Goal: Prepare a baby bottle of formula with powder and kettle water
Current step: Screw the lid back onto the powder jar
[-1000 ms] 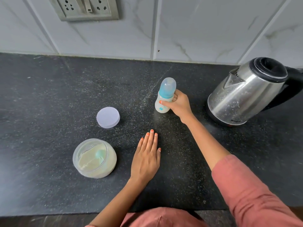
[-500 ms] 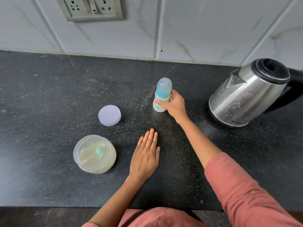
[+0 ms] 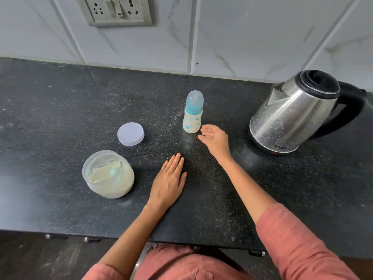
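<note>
Bottle: baby bottle [image 3: 192, 116] stands upright and capped with a blue dome on the black counter [image 3: 60, 110], free of both hands.
Right hand: right hand [image 3: 215, 139] sits just right of the bottle's base, fingers loosely spread, holding nothing; I cannot tell whether a fingertip touches the bottle.
Left hand: left hand [image 3: 169, 179] lies flat, palm down, nearer than the bottle, fingers together, gripping nothing.
Kettle: steel kettle [image 3: 292, 114] stands well right of the bottle, black lid shut.
Powder: open jar [image 3: 108, 174] of pale powder sits left of and nearer than the bottle.
Lid: white jar lid [image 3: 130, 133] lies flat left of the bottle, apart from it.
Between: bare counter only separates bottle from kettle.
</note>
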`<control>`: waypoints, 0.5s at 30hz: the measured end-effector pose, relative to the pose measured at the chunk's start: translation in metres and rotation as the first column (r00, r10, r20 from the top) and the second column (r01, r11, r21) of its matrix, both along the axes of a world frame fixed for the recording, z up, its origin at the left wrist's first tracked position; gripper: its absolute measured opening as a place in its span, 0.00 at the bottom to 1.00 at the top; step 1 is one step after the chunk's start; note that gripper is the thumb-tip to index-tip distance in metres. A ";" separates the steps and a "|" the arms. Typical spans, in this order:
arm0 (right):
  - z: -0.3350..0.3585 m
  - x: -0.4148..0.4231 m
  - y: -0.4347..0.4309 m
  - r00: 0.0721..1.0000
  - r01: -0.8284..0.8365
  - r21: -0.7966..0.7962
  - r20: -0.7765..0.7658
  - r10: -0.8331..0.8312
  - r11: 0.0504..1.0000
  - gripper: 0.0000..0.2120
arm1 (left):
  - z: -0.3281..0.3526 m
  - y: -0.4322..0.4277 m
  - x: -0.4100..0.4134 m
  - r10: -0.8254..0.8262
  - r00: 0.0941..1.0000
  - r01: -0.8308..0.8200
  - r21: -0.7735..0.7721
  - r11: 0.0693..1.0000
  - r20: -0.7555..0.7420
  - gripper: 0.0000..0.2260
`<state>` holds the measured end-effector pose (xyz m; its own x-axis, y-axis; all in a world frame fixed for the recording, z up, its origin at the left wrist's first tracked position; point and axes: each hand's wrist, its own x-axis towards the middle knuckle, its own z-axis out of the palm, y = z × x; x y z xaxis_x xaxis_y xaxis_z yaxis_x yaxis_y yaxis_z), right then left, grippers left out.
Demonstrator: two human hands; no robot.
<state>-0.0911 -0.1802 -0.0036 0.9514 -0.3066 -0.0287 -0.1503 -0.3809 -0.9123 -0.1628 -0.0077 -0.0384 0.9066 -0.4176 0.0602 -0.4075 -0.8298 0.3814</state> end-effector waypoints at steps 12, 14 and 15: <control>0.009 -0.033 0.033 0.990 -0.139 0.108 -0.003 0.141 0.984 0.08 | 0.073 0.016 -0.020 0.020 0.985 0.024 -0.253 0.967 0.170 0.22; 0.017 -0.029 0.050 0.987 -0.160 0.080 -0.001 0.160 0.984 0.07 | 0.089 0.035 -0.019 0.047 0.982 0.008 -0.291 0.957 0.184 0.22; 0.019 -0.027 0.060 0.984 -0.179 0.060 0.000 0.179 0.982 0.06 | 0.096 0.046 -0.018 0.068 0.980 -0.007 -0.311 0.950 0.186 0.22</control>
<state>-0.1176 -0.1201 0.0158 0.9905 -0.1290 -0.0470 -0.0896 -0.3475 -0.9334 -0.1807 0.0386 0.0577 0.8797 -0.3167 0.3547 -0.4691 -0.7004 0.5379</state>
